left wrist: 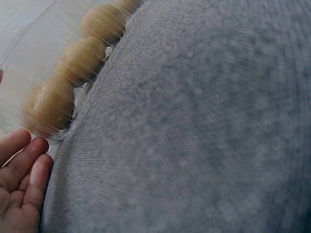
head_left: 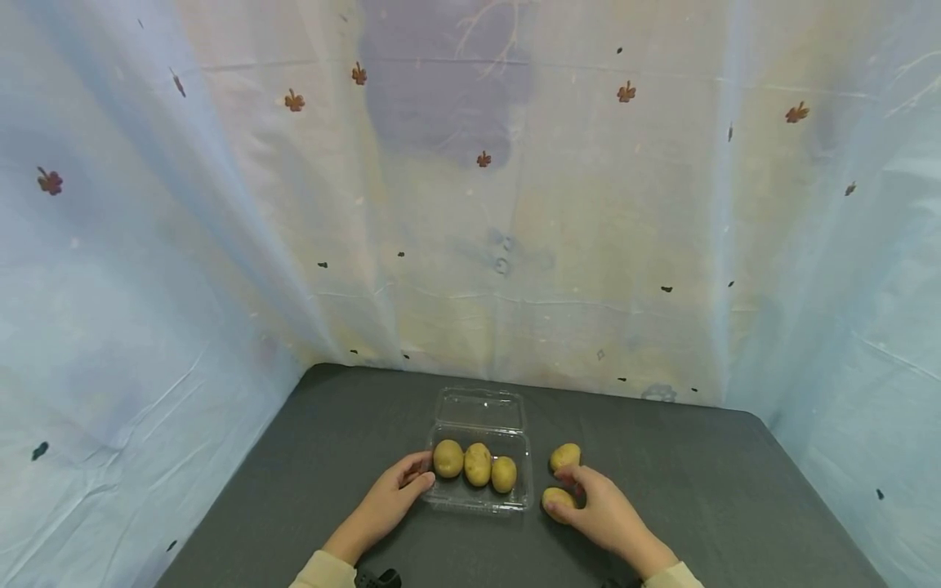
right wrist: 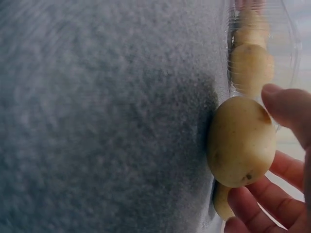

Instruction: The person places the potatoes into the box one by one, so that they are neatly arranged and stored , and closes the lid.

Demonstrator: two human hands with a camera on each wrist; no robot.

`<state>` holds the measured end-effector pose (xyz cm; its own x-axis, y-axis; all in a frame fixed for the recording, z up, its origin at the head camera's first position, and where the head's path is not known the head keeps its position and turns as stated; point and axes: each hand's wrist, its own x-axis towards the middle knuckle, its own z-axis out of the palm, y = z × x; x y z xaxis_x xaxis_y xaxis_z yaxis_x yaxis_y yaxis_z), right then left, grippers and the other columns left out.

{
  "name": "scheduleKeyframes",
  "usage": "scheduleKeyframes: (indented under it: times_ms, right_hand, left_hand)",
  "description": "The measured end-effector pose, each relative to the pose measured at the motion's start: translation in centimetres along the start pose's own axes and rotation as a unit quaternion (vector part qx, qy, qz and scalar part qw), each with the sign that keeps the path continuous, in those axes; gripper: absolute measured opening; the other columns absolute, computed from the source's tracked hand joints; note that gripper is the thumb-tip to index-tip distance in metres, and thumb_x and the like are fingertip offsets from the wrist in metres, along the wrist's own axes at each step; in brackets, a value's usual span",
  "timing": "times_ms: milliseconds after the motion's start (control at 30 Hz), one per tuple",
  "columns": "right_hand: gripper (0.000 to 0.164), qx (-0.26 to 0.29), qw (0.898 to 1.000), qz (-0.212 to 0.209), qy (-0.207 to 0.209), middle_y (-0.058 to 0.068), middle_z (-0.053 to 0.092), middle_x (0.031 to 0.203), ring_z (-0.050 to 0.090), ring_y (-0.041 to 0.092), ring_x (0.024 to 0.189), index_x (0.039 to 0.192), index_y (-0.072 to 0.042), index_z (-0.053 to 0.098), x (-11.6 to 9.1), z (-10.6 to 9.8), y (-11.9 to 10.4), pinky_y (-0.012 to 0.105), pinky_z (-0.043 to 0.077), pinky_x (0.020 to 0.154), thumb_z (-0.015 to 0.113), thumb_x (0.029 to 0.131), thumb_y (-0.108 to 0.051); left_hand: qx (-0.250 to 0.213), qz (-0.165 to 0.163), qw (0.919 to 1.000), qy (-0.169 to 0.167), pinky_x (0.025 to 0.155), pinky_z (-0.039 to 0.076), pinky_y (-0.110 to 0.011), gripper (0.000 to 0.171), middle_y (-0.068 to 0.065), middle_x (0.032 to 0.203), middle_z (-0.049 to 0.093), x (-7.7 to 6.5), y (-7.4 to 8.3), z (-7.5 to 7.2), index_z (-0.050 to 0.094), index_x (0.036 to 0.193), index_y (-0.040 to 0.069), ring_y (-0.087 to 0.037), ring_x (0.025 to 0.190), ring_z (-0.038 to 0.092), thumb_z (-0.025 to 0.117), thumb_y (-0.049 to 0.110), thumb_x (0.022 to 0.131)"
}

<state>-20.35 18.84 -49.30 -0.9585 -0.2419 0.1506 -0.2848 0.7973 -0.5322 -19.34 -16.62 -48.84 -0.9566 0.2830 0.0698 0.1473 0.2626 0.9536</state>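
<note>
A clear plastic clamshell container (head_left: 481,505) stands with its lid folded back. In it three potatoes sit in a row: a left potato (head_left: 448,459), a middle potato (head_left: 477,465) and a right potato (head_left: 503,474). At the container's left side is my left hand (head_left: 390,500), its fingertips right at the wall. In the left wrist view these fingers (left wrist: 36,170) look relaxed. My right hand (head_left: 599,510) is around a near potato (right wrist: 240,141) on the table, thumb on one side and fingers on the other. Just beyond it lies a far potato (head_left: 565,456), close to the index fingertip.
The dark grey table (head_left: 331,433) extends to both sides of the container. A pale curtain (head_left: 566,245) with leaf prints hangs behind the table and along its sides. Black wrist straps (head_left: 378,578) show at the lower frame edge.
</note>
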Motion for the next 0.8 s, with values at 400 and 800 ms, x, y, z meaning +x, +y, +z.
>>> scheduleKeyframes:
  times_ms: [400, 800]
  right_hand:
    - [0.046, 0.012, 0.999, -0.025, -0.041, -0.011, 0.062, 0.104, 0.058, 0.009, 0.091, 0.111, -0.019, 0.066, -0.2, 0.0, 0.3, 0.037, 0.05, 0.076, 0.077, 0.079, -0.05]
    - [0.036, 0.006, 0.999, -0.022, -0.036, -0.011, 0.062, 0.1, 0.056, 0.006, 0.085, 0.106, -0.024, 0.066, -0.1, 0.1, 0.3, 0.033, 0.048, 0.07, 0.079, 0.079, -0.043]
  left_hand:
    - [0.005, -0.005, 1.0, -0.004, 0.104, 0.037, -0.055, 0.052, -0.019, 0.142, 0.046, 0.7, -1.3, 0.0, 0.044, 0.142, -0.001, -0.037, 0.128, 0.045, 0.055, 0.029, 0.101]
    - [0.022, -0.004, 0.9997, 0.013, 0.105, 0.037, -0.053, 0.052, -0.012, 0.142, 0.048, 1.9, -4.2, 0.3, 0.046, 0.142, 0.008, -0.031, 0.128, 0.046, 0.055, 0.037, 0.099]
